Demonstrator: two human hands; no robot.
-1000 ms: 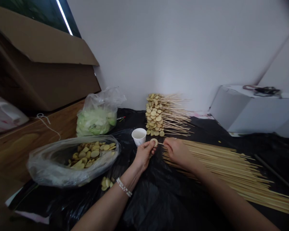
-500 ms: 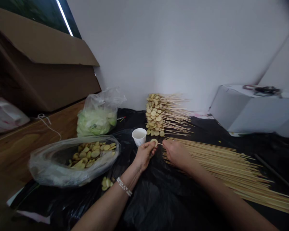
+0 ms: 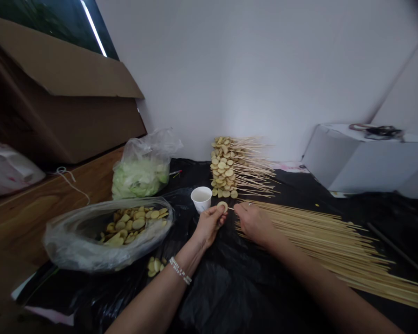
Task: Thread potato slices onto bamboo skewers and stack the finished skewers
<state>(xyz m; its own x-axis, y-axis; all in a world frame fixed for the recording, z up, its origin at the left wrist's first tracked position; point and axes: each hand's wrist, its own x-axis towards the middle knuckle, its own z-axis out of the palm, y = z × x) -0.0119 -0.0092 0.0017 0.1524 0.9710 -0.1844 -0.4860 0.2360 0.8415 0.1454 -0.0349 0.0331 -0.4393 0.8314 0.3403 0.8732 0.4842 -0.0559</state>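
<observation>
Pinching with the left hand (image 3: 209,226) just right of the paper cup (image 3: 201,199), fingers closed on a round yellow slice (image 3: 222,206); right hand (image 3: 252,224) fingers grasp a bamboo skewer (image 3: 231,208) just beside the slice, loose skewers (image 3: 316,236) further right of the cup.

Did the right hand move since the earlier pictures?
Yes, a little: the right hand has slid left, toward the left hand, judged against the white paper cup.
</observation>
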